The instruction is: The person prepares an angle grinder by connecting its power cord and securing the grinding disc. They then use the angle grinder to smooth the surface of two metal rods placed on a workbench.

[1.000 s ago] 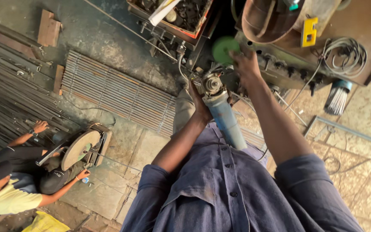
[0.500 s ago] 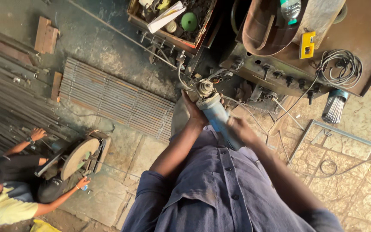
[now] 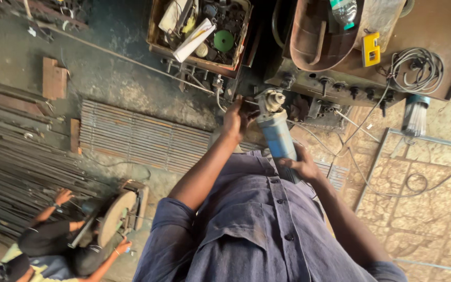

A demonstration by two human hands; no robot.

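The blue grinder (image 3: pixel 276 137) is gripped at its body by the right hand (image 3: pixel 303 166), chest-high; the left hand (image 3: pixel 234 119) is closed at its head. Fingers could be caught there if the grinder were switched on.

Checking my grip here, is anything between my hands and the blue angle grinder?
Nothing visible. The right hand wraps the blue angle grinder body directly, and the left hand is at its head by the spindle, with no cable or tool between.
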